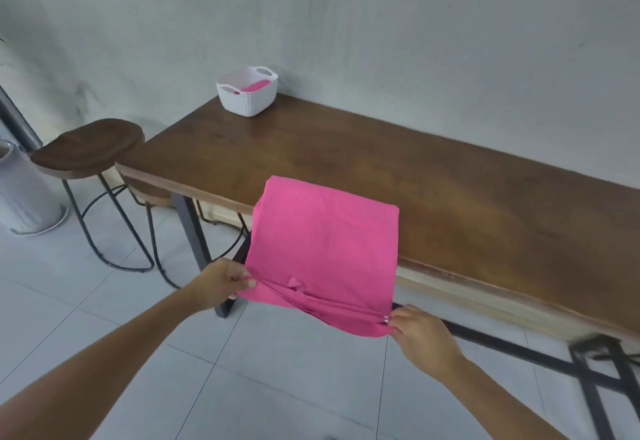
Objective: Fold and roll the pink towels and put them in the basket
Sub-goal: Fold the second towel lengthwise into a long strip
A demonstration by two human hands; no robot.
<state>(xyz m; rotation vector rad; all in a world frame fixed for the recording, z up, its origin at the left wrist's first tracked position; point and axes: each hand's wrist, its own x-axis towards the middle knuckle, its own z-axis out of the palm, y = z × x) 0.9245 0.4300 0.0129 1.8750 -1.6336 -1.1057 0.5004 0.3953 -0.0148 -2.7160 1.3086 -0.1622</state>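
Wooden table (346, 149) holds the towel's (325, 242) far half; its near edge overhangs, pinched at both corners by left hand (221, 284) and right hand (420, 332). Basket (247, 95) sits far left.

table: long dark brown wooden table (381, 169) with a paler raw edge along its near side, standing against the wall on black metal legs
wall: plain grey plaster wall (381, 24) behind the table
stool: round dark brown wooden stool (90, 149) on thin black wire legs, just beside the table's left end
second stool: another wooden seat on wire legs (152, 194), tucked under the table's left end
vase: tall pale grey vase (20, 190) on the floor, left of the stool
floor: light grey tiled floor (277, 387)
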